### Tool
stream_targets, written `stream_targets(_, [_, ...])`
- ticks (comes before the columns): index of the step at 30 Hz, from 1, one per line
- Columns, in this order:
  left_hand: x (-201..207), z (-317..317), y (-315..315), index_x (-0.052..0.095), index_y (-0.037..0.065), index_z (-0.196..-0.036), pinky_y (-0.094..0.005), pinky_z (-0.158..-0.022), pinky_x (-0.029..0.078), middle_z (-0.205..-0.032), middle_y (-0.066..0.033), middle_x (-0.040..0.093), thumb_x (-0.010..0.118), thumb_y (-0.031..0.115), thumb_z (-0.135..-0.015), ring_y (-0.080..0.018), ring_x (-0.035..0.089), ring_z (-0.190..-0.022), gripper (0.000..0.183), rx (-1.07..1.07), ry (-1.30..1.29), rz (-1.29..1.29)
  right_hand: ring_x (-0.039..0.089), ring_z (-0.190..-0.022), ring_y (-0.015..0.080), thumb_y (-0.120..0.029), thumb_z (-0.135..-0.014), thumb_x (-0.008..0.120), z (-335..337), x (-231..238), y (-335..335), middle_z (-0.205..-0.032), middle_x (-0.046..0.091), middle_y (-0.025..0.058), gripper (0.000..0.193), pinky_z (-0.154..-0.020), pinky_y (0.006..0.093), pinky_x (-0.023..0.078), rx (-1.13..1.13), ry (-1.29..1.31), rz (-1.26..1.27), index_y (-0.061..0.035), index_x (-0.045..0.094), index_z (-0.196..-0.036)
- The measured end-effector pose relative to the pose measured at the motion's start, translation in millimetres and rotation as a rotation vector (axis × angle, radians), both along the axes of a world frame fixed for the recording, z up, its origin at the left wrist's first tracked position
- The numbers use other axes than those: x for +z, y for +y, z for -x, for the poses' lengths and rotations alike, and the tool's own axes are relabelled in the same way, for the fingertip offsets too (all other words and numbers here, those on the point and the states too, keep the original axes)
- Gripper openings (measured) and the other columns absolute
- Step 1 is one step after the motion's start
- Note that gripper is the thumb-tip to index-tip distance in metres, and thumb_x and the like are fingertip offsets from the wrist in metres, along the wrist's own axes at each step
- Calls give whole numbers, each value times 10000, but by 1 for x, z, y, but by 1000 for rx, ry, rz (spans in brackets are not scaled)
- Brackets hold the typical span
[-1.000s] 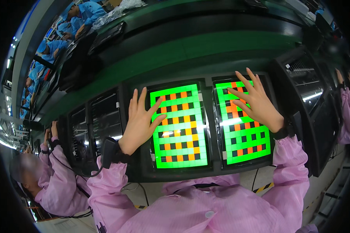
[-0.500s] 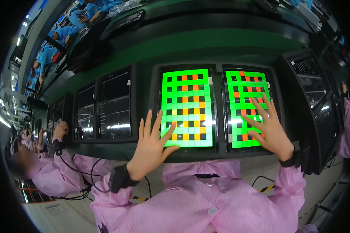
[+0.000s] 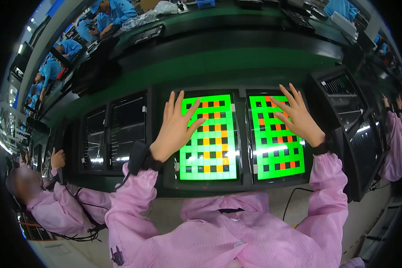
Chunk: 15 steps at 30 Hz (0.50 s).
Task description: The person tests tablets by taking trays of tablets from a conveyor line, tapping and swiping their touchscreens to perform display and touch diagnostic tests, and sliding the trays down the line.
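Two lit tablet screens lie side by side in dark holders in front of me. The left screen (image 3: 213,145) and the right screen (image 3: 278,154) each show a bright green grid with black and orange or red squares. Over the upper left part of the left screen is my left hand (image 3: 176,127), open, its fingers spread and thumb apart. My right hand (image 3: 300,117) is open too, fingers fanned over the upper right part of the right screen. Neither hand holds anything. Whether the fingertips touch the glass I cannot tell. Dark bands circle both wrists.
Left of my screens sit two dark screens (image 3: 128,129) in another holder. A tilted rack with dark screens (image 3: 364,143) stands at the right. A person in pink (image 3: 71,205) works at the left; people in blue (image 3: 116,15) sit beyond the green bench (image 3: 210,60).
Both hands have moved up the screens, away from me, from the lower and middle parts to the upper parts. They stay open. The view has shifted slightly.
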<state>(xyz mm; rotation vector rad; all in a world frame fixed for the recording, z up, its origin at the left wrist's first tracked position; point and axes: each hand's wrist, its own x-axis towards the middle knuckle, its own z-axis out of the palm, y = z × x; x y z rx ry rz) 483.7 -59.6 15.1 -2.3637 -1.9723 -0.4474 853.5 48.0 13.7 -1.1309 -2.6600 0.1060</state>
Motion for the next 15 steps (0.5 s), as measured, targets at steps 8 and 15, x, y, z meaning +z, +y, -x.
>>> stream_targets(8, [-23, 6, 14, 563, 223, -1431, -600, -1201, 153, -1598, -262, 231, 545, 436, -1016, -502, 92, -1498, 467, -23, 14, 48, 128, -1517, 429, -434, -1038, 488, 1, -6, 12, -1617, 267, 149, 431, -1219, 595, 124, 0, -50, 29, -226, 594, -1400])
stream_targets(15, [-13, -8, -22, 569, 248, -1427, -617, -1199, 161, -1601, -225, 241, 555, 426, -1008, -489, 87, -1504, 456, -136, 54, 56, 112, -1521, 426, -415, -1027, 516, -24, 0, -27, -1614, 289, 149, 417, -1229, 581, 98, -36, -33, 100, -226, 611, -1386])
